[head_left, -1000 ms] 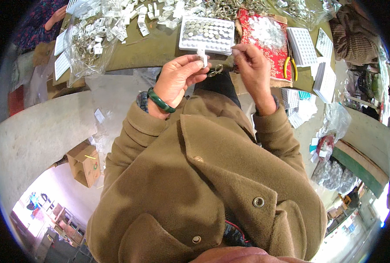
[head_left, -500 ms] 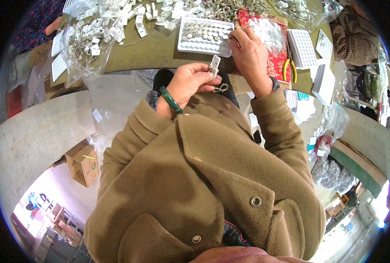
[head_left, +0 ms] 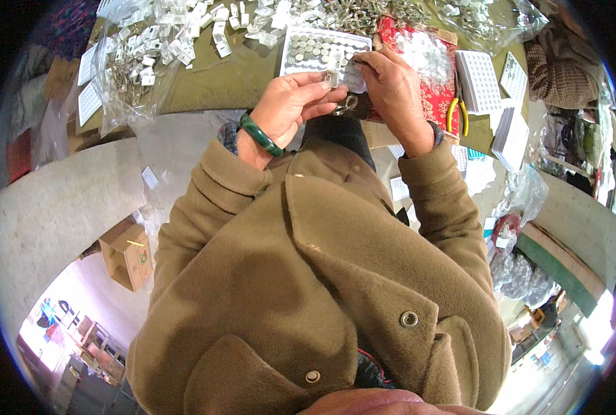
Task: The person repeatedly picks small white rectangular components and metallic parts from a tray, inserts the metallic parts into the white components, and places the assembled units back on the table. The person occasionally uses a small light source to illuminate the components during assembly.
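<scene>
My left hand (head_left: 288, 105), with a green bangle at its wrist, pinches a small white plastic keychain piece (head_left: 334, 68) between thumb and fingers. A metal clasp (head_left: 350, 104) hangs beneath that piece. Close by on the right, my right hand (head_left: 395, 88) has thumb and forefinger pressed together at the tray's right edge; whatever may be between them is too small to make out. Behind both hands lies a white tray (head_left: 284, 63) with rows of round silver button cells (head_left: 313, 47), partly covered by the keychain piece and my fingers.
White plastic pieces (head_left: 157, 45) with metal clasps are heaped along the far left and back. A red patterned cloth (head_left: 446, 86) bears clear plastic bits (head_left: 422, 55). Yellow-handled pliers (head_left: 463, 116) and stacked white trays (head_left: 479, 81) lie right. A cardboard box (head_left: 126, 257) stands lower left.
My left hand has moved forward with the keychain piece, which now overlaps the button-cell tray. My right hand has shifted slightly, its fingertips now close to the piece.
</scene>
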`<act>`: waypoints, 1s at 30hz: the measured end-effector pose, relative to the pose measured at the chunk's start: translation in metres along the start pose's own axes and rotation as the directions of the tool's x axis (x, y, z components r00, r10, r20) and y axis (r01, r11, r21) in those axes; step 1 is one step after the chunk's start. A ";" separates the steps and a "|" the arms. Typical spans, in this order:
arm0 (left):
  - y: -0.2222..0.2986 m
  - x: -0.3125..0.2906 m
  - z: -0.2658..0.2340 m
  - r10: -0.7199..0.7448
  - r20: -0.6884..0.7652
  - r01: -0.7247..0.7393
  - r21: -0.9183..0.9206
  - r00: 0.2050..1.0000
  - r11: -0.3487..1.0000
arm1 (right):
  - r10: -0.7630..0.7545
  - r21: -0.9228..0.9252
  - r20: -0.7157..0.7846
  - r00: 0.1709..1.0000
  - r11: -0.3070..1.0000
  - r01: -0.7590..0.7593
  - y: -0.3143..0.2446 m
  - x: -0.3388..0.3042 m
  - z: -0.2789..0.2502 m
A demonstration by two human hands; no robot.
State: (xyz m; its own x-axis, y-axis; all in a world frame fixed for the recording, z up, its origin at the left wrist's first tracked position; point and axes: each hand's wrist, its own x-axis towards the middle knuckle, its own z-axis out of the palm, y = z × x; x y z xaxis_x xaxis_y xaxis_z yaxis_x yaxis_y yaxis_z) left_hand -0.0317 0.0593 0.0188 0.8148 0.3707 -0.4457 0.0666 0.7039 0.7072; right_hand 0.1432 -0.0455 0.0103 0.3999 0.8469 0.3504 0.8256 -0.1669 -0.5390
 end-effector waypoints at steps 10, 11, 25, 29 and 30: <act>-0.004 0.002 -0.001 0.026 -0.033 -0.027 -0.034 0.999 0.999 | -0.060 -0.030 0.109 0.992 0.998 0.064 -0.001 0.008 -0.003; -0.004 0.002 -0.001 0.035 -0.045 -0.038 -0.048 0.998 0.998 | -0.061 -0.035 0.106 0.992 0.997 0.065 -0.003 0.008 -0.004; -0.011 -0.003 0.002 0.106 -0.033 -0.104 0.052 0.994 0.993 | -0.001 0.176 0.016 1.000 0.984 -0.001 -0.044 -0.012 -0.006; -0.010 -0.007 0.000 0.118 -0.027 -0.114 0.114 0.993 0.987 | -0.075 0.207 -0.002 0.997 0.976 0.074 -0.043 -0.017 -0.007; -0.010 -0.008 0.000 0.110 -0.021 -0.107 0.099 0.994 0.989 | -0.096 0.170 -0.001 0.995 0.981 0.095 -0.043 -0.019 -0.007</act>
State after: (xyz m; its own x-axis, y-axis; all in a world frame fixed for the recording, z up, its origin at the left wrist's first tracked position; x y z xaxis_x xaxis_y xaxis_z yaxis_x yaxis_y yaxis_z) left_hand -0.0390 0.0487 0.0152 0.8047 0.4584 -0.3772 0.0355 0.5970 0.8014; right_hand 0.1034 -0.0576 0.0322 0.3193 0.8587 0.4010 0.7802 0.0020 -0.6255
